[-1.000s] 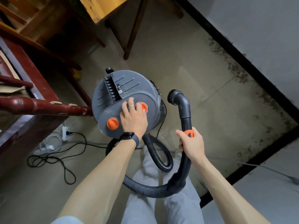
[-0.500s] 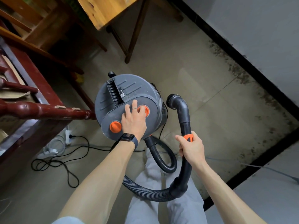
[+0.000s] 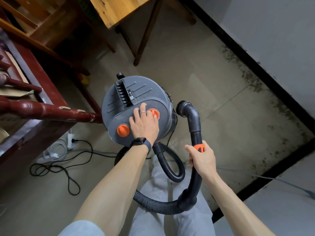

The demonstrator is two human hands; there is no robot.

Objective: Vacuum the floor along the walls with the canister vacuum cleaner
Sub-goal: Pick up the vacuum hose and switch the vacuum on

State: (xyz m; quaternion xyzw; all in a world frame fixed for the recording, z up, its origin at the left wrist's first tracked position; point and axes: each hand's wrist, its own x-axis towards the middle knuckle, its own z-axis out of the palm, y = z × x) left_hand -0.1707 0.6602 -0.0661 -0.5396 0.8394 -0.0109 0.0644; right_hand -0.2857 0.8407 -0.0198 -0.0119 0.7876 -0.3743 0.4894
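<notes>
Both hands on the vacuum cleaner [image 3: 136, 94].
The right hand [image 3: 202, 160] wraps the black pipe [image 3: 196, 132], which runs away from the person, brush end [image 3: 180, 108] bent left; the left hand [image 3: 144, 124] lies flat-fingered on its lid, on the floor [image 3: 204, 74] near the wall [image 3: 272, 31].

My left hand [image 3: 144, 125] lies on top of the canister vacuum [image 3: 144, 92]; my right hand [image 3: 202, 159] holds the wand [image 3: 196, 126] just right of it. A table [image 3: 117, 9] stands behind, and to the left lies what is probably a power strip [image 3: 70, 138].
</notes>
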